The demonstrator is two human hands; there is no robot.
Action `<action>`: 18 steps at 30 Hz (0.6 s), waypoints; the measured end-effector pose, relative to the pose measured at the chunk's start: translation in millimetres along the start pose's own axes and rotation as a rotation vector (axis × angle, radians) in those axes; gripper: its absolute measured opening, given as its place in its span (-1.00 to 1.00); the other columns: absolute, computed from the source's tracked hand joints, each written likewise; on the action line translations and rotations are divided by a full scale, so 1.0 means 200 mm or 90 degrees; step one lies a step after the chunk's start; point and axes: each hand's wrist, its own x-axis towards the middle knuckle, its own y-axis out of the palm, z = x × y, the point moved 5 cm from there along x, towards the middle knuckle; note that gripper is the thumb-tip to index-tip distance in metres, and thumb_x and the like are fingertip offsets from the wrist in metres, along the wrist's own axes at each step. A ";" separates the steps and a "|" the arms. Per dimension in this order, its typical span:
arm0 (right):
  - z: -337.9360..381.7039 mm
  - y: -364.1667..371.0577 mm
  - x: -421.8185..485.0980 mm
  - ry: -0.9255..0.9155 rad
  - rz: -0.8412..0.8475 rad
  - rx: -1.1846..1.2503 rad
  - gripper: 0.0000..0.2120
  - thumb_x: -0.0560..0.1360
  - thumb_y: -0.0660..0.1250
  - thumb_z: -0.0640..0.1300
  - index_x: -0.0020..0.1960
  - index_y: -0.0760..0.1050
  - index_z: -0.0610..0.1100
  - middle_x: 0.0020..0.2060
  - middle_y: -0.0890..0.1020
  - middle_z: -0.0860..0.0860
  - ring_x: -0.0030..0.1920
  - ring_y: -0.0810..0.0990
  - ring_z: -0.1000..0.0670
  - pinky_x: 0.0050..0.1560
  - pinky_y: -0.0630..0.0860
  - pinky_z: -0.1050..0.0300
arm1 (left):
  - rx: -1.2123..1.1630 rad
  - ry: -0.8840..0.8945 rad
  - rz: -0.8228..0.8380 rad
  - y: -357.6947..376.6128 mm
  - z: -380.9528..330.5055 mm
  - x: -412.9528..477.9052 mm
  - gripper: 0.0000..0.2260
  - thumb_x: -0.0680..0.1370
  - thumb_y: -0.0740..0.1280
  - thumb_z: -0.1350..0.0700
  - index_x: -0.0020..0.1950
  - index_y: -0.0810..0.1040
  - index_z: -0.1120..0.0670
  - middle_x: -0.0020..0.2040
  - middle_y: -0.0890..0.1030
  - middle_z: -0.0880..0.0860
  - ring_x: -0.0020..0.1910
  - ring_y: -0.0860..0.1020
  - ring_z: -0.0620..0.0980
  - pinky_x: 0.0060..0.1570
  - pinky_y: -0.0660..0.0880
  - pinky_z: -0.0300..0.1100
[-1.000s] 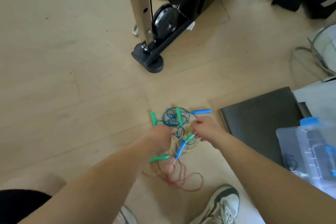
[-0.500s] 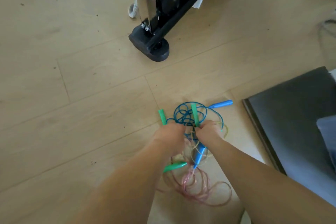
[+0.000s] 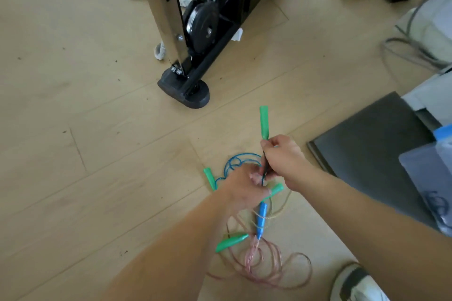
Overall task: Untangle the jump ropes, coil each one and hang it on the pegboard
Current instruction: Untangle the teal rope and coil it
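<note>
**Tangled jump ropes held above a wooden floor**

Head view: a black machine foot (image 3: 185,91) is seen on the floor (image 3: 97,129) beyond the hands. A dark mat (image 3: 374,154) and a clear plastic box (image 3: 433,178) lie to the right, with a shoe (image 3: 354,283) at lower right. The jump ropes (image 3: 261,217) are bunched between the hands, and pink loops (image 3: 255,255) are spread on the floor. The left hand (image 3: 244,188) is curled round the knot. A dark cord is pinched by the right hand (image 3: 283,161) just beneath an upright green handle (image 3: 264,122).

This looks like a home gym. Black weight plates (image 3: 203,29) sit on a steel rack (image 3: 166,14) over pale plank flooring (image 3: 73,105), near jump ropes (image 3: 261,217) and a dark mat (image 3: 371,154).
</note>
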 end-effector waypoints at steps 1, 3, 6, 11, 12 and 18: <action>0.08 -0.03 -0.05 -0.018 -0.002 0.024 -0.83 0.68 0.23 -0.09 -0.03 0.44 -0.16 -0.51 0.55 -0.09 -0.56 0.55 -0.09 -0.52 0.49 0.13 | -0.007 0.005 0.009 0.00 -0.03 -0.02 -0.72 0.28 0.36 -0.06 -0.09 0.58 0.05 -0.30 0.51 -0.11 -0.27 0.48 -0.08 -0.16 0.49 -0.12; 0.22 -0.09 -0.16 -0.041 0.000 0.083 -0.83 0.69 0.21 -0.07 -0.02 0.42 -0.14 -0.46 0.53 -0.09 -0.58 0.55 -0.05 -0.52 0.47 0.14 | 0.000 0.024 0.013 -0.03 -0.13 -0.13 -0.98 0.44 0.38 0.14 -0.18 0.56 0.06 -0.26 0.53 -0.07 -0.24 0.47 -0.10 -0.11 0.45 -0.17; 0.42 -0.22 -0.29 -0.086 -0.003 0.121 -0.84 0.70 0.19 -0.06 0.05 0.40 -0.15 -0.43 0.57 -0.10 -0.54 0.61 -0.07 -0.53 0.52 0.12 | 0.080 0.061 0.037 -0.10 -0.27 -0.30 -0.90 0.57 0.31 0.26 -0.13 0.56 0.12 -0.14 0.58 0.05 -0.14 0.52 -0.08 -0.07 0.47 -0.26; 0.55 -0.50 -0.47 -0.105 -0.067 0.100 -0.82 0.68 0.24 -0.05 0.08 0.46 -0.18 -0.37 0.65 -0.13 -0.46 0.68 -0.10 -0.48 0.58 0.09 | 0.039 0.081 0.028 -0.29 -0.53 -0.62 -0.83 0.61 0.21 0.33 0.09 0.58 0.22 -0.14 0.68 0.18 -0.26 0.59 0.01 -0.17 0.63 -0.13; 0.54 -0.55 -0.50 -0.093 -0.075 0.097 -0.82 0.67 0.26 -0.05 0.06 0.48 -0.17 -0.35 0.65 -0.12 -0.44 0.68 -0.09 -0.45 0.57 0.10 | 0.013 0.102 0.015 -0.33 -0.60 -0.70 -0.84 0.62 0.22 0.31 0.13 0.56 0.20 -0.15 0.70 0.18 -0.28 0.61 0.02 -0.19 0.63 -0.07; 0.50 -0.69 -0.76 -0.041 -0.015 0.108 -0.79 0.62 0.36 -0.06 0.08 0.54 -0.22 -0.31 0.64 -0.11 -0.50 0.61 0.01 -0.33 0.52 0.09 | -0.358 0.242 0.025 -0.47 -1.08 -1.19 -0.88 0.67 0.28 0.27 0.19 0.55 0.24 -0.18 0.72 0.15 -0.26 0.72 0.04 -0.22 0.67 -0.15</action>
